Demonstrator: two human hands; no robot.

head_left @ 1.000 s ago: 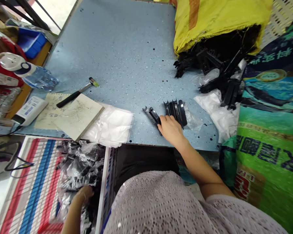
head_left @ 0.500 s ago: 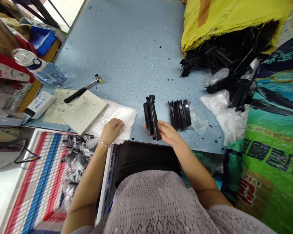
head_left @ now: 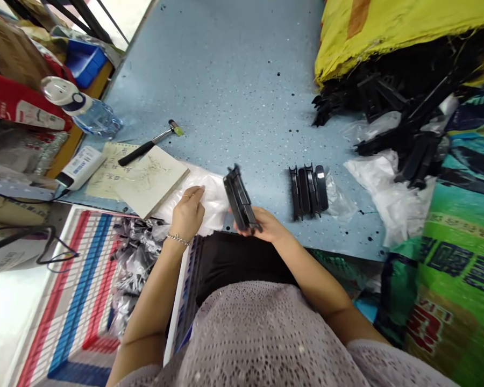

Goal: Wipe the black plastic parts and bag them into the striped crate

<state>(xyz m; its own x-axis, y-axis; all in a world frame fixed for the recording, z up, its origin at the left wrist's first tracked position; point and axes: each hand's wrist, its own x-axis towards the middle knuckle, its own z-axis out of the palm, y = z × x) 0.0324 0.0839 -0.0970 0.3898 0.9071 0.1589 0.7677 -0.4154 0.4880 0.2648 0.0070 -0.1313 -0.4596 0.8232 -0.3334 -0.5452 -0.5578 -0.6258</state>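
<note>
Black plastic parts (head_left: pixel 239 200) stand tilted in my right hand (head_left: pixel 265 224), whose fingers wrap round their lower end near the table's front edge. My left hand (head_left: pixel 189 210) rests over a stack of thin white plastic bags (head_left: pixel 213 203), its fingers pinched together at the bags; whether a bag is between them is too small to tell. Right of my right hand, a row of several black parts (head_left: pixel 307 192) lies on the blue speckled table (head_left: pixel 226 80). A clear bag (head_left: pixel 341 201) lies beside that row.
A hammer (head_left: pixel 149 144) lies across a pale square block (head_left: pixel 151 180) and notepaper. Left of them are a white device (head_left: pixel 80 167) and a water bottle (head_left: pixel 92 115). A yellow sack (head_left: pixel 358 37) spills black parts at right. A striped basket (head_left: pixel 78 290) holds bagged items below.
My right hand has moved left with the black parts, tilting them toward the white bags. My left hand has shifted and its fingers have lifted slightly. The view has turned a little left.
</note>
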